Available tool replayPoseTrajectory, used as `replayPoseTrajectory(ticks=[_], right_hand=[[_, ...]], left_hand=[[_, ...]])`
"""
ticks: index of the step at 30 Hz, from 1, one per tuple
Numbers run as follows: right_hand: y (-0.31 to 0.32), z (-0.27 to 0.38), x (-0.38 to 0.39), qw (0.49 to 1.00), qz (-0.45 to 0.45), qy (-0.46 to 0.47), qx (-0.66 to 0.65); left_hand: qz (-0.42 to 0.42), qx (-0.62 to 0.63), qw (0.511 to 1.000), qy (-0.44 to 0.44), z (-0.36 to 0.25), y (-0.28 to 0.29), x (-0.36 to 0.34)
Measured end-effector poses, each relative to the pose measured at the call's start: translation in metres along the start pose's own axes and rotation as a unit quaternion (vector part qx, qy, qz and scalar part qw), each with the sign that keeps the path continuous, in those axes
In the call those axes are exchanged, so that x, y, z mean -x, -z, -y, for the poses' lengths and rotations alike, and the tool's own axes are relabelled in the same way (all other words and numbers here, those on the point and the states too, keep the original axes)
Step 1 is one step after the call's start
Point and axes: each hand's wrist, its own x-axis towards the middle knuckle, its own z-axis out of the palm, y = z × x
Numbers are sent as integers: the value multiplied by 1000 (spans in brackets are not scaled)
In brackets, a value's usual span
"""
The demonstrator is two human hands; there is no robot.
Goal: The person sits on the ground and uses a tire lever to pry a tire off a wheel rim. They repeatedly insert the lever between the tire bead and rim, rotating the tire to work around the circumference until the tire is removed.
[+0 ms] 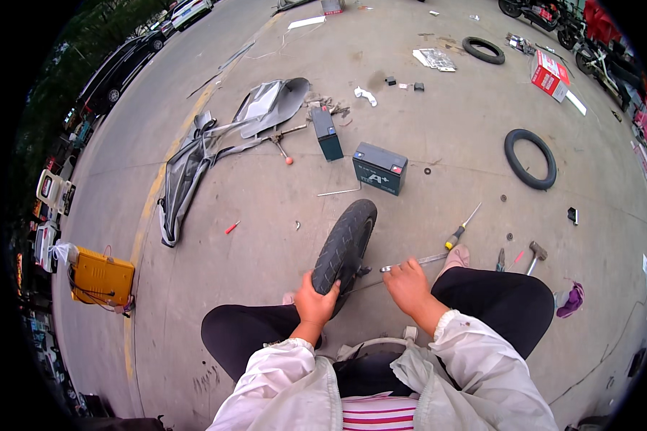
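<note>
My left hand (316,305) grips the black-tyred wheel (341,241), which stands upright between my legs. My right hand (413,291) is closed on a long silver metal bar tool (430,259), right of the wheel's dark hub. A yellow-and-black screwdriver (453,238) lies just beyond it by my shoe. Pliers (501,260), a hammer (538,253) and a purple cloth (571,298) lie to the right. Two dark batteries (379,174) (327,133) stand ahead of the wheel.
A grey vehicle body panel (187,179) lies left ahead; a yellow device (101,276) stands at left. Loose tyres (530,161) (483,52), a red-and-white box (550,74) and small parts are spread ahead and right. Parked cars (118,68) and scooters (600,61) line the edges.
</note>
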Motion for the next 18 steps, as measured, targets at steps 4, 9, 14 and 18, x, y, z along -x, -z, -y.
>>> replayPoseTrajectory(ticks=[4, 9, 14, 18], right_hand=[[1, 3, -26, 997, 3, 72, 31], [-3, 11, -42, 994, -2, 105, 4], [-16, 5, -56, 988, -32, 148, 31], [-17, 0, -73, 983, -21, 180, 39]], left_hand=[[6, 5, 999, -39, 7, 1, 7], [-18, 2, 998, -57, 17, 1, 8], [-26, 36, 998, -40, 29, 1, -2], [-25, 44, 998, -43, 38, 0, -6]])
